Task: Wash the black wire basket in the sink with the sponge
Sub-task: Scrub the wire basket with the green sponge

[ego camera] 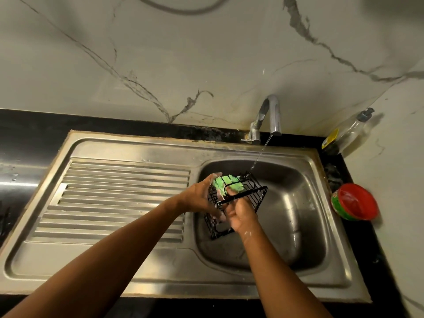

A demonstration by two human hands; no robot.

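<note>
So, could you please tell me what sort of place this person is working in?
Probably a home kitchen: a stainless steel sink with a ribbed drainboard is set in a black countertop, with a running tap behind it and a clear bottle in the corner.

Black counter (34,127): sink (137,145), red tub (354,201), bottle (346,134)

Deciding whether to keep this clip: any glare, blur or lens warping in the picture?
Head view: wide-angle warping bows the sink rim; glare streaks the draining board; the bottle throws a shadow on the wall; black wire basket and sponge look soft.
</note>
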